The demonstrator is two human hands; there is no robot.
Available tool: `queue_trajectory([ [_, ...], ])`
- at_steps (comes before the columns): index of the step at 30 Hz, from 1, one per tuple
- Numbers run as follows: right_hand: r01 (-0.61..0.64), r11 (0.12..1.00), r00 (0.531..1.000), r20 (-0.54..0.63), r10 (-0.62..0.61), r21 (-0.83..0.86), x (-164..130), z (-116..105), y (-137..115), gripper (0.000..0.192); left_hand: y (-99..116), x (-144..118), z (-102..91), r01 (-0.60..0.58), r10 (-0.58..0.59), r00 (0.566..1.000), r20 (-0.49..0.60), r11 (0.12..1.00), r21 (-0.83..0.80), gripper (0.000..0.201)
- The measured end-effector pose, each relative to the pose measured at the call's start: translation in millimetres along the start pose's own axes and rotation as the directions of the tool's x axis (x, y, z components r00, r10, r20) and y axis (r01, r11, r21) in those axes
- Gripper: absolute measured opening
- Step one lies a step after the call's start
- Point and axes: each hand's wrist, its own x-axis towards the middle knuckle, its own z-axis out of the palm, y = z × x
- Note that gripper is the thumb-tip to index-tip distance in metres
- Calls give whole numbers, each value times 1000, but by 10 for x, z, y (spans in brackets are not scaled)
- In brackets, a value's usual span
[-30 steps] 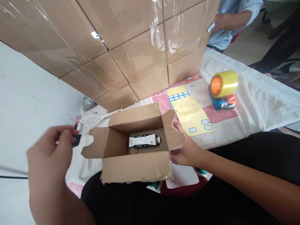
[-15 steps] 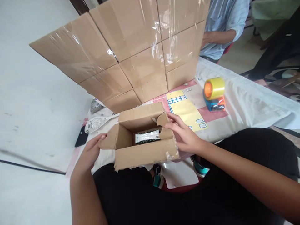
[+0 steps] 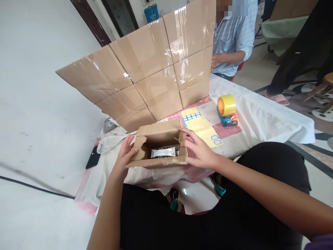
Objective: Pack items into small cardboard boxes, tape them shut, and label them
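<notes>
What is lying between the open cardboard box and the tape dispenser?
In the head view, a yellow label sheet lies between the cardboard box and the tape dispenser.

Bright, even daylight with soft shadows, white glare streaking the tape-wrapped brown cardboard wall [image 3: 156, 73], mild wide-angle bending toward the edges.

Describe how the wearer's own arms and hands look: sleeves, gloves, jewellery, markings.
Both forearms are bare, with no sleeves in view. The left hand and right hand wear no gloves; no rings, watch or markings show. A sliver of purple cloth appears at the right arm's upper end, bottom right.
</notes>
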Motion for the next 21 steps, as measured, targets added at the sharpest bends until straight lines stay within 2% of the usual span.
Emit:
queue_trajectory([
  [3,-19,997,998,-63,24,81,19,12,-45,27,-7,32,89,42,-43,999,3,974,-224,70],
  [6,-94,979,981,-153,122,179,52,30,-98,34,25,19,170,-22,12,999,-35,956,-293,68],
  [8,-151,961,963,-188,196,230,75,38,-115,53,32,4,192,-88,85,996,-22,971,-224,81],
  [10,-194,941,949,-192,252,276,91,44,-112,67,19,0,189,-134,140,990,35,984,-120,89],
  [12,-220,918,942,-173,288,330,95,48,-98,72,-5,9,177,-166,168,984,52,985,-39,97],
  [15,-244,879,940,-122,318,409,79,55,-87,77,-45,41,170,-238,238,971,23,970,38,105],
  [18,-263,859,942,-77,328,439,59,54,-96,80,-74,82,160,-345,347,938,17,924,164,85],
  [21,-253,872,950,-64,306,420,62,31,-106,77,-63,106,118,-430,451,892,17,838,336,37],
])
